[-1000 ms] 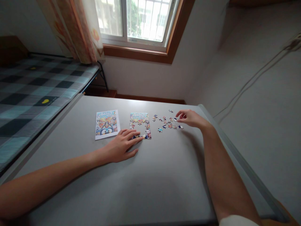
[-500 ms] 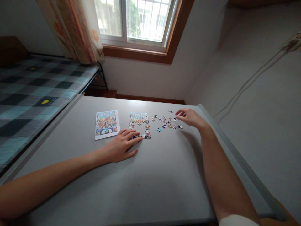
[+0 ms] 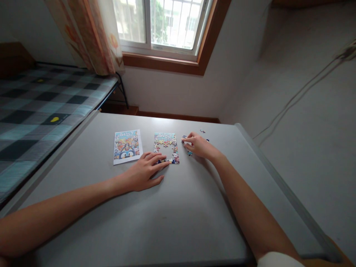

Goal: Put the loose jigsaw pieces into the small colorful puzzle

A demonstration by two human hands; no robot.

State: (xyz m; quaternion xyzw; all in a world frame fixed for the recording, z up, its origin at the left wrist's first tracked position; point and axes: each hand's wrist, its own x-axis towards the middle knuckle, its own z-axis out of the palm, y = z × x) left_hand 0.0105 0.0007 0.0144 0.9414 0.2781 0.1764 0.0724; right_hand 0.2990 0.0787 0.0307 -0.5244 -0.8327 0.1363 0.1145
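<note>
A partly assembled jigsaw puzzle (image 3: 177, 150) lies on the table, its upper part and borders joined around an open middle. My left hand (image 3: 147, 168) rests flat with fingers spread, fingertips over the puzzle's lower left edge. To the right, my right hand (image 3: 198, 144) reaches over the loose pieces, thumb and index finger bent together at a small puzzle piece (image 3: 183, 138). Its print is too small to read. A light-blue puzzle piece (image 3: 190, 153) lies just below this hand, which hides most of the other loose pieces.
A printed reference picture (image 3: 127, 144) lies left of the puzzle. More loose pieces (image 3: 202, 131) are beyond my right hand. The grey table (image 3: 172, 211) has a raised edge at right. A bed with a checked cover (image 3: 55, 96) stands at left, below a window.
My right hand has moved left from the far side of the loose pieces to a place close beside the puzzle, now covering many pieces. My left hand has stayed put.
</note>
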